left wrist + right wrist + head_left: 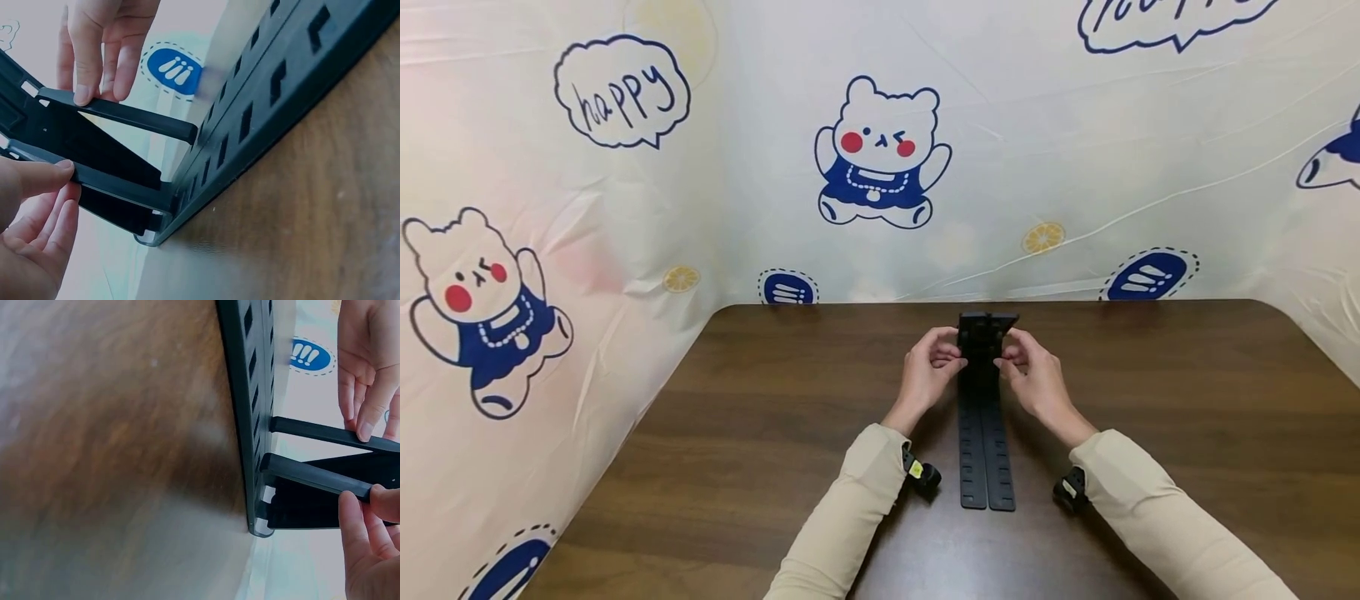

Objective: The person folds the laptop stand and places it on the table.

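Observation:
A black folding stand point(973, 454) stands on the table, its long base of two slotted strips lying flat toward me. At the far end its upper part is raised, with two slim support arms running down to the base, the left arm point(122, 189) and the right arm point(140, 120). My left hand point(928, 373) pinches the left support arm between thumb and fingers. On the other side my right hand point(1037, 379) pinches the right support arm. Both arms' lower ends meet the slotted base point(253, 381) near its far end. Behind them rises a dark panel point(306, 509).
The brown wooden table point(737, 467) extends around the stand. Behind and to the sides hangs a pale cloth point(1037, 125) printed with bears. Black wrist cameras sit at the left cuff point(925, 479) and the right cuff point(1070, 490).

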A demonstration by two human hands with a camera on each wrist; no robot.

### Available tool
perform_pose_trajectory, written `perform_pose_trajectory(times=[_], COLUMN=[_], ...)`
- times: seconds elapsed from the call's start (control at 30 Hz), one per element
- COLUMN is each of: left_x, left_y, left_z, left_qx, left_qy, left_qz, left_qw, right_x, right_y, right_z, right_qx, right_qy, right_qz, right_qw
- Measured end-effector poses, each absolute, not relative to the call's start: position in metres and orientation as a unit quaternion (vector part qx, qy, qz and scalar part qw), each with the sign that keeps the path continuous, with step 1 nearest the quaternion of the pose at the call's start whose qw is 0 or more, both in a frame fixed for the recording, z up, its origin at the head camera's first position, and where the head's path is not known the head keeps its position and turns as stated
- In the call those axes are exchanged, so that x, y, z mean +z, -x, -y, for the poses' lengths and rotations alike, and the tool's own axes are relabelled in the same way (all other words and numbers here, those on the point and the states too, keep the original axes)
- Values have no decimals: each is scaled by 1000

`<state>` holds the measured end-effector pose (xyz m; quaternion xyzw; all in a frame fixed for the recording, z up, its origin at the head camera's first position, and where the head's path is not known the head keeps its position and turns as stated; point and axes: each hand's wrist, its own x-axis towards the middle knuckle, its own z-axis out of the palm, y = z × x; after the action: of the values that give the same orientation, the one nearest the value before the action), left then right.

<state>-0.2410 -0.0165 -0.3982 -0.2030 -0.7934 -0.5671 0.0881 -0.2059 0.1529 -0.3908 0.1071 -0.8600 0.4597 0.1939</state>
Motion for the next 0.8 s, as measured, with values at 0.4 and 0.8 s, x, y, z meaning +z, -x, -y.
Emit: perform_pose_trajectory(times=[0.4,0.8], left_x=[-394,-394], left_y=[246,247], left_z=[13,7], left_qx=[-577,-589], left_qy=[190,168], left_qz=[789,782], left_qw=[94,114], right_x=[-392,-396], right_y=[216,226], right_z=[-152,-153], right_qx=[479,472], right_qy=[-81,-63], right_qz=[851,846], right_qw=[200,239])
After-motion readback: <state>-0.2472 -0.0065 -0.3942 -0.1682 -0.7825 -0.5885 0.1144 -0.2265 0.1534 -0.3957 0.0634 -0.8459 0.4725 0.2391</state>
